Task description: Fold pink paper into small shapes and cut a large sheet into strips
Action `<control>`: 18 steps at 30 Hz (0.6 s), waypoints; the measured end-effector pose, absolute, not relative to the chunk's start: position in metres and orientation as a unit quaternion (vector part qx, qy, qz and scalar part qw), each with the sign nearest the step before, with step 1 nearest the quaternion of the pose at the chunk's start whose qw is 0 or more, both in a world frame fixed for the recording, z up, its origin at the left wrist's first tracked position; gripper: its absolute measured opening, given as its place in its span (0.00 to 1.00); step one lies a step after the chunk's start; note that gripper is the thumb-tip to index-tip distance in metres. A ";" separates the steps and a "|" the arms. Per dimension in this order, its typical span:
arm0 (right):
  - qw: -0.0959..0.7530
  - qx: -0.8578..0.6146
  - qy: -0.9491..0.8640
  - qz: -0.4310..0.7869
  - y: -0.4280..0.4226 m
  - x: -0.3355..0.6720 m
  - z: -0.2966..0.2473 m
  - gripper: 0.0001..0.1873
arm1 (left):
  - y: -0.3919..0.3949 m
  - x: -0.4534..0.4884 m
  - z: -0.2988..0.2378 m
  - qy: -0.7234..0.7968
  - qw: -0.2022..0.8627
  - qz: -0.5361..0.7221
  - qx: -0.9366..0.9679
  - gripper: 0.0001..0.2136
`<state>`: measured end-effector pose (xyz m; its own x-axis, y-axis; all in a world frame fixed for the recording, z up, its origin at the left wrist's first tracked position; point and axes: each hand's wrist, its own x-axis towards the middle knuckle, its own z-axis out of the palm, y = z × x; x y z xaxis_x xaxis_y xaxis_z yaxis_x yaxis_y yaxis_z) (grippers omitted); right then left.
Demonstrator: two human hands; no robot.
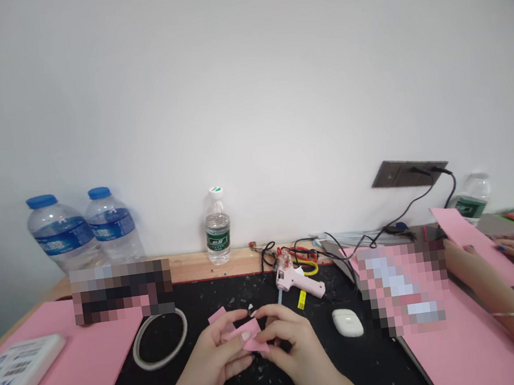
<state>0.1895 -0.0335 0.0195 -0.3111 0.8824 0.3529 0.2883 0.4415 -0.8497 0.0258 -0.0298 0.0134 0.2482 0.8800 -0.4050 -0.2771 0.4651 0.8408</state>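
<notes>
Two hands working | left hand (pixel 211 350), fingers curled, pinches a folded pink paper piece (pixel 250 335) just below-left of the pink hot glue gun (pixel 297 282) | right hand (pixel 296 345), half-closed, pinches its other end, nearest the gun | risk: a loosened pinch could drop the piece; if hot, the gun's tip could burn a finger

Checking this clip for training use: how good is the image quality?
Head view: soft, even light on the white wall, no harsh glare; wide-lens distortion bends the wooden table edge; the left hand, right hand and pink cutout look sharp; two pixelated patches obscure items; the top-right corner darkens.
</notes>
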 end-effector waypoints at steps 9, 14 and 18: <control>0.432 -0.454 -0.677 0.387 -0.032 0.189 0.017 0.07 | -0.029 0.031 0.009 0.478 0.702 0.359 0.387 0.27; 0.438 -0.463 -0.663 0.394 -0.031 0.188 0.013 0.08 | -0.029 0.032 0.011 0.488 0.698 0.340 0.399 0.28; 0.437 -0.463 -0.656 0.406 -0.030 0.188 0.010 0.08 | -0.030 0.032 0.010 0.491 0.693 0.330 0.413 0.28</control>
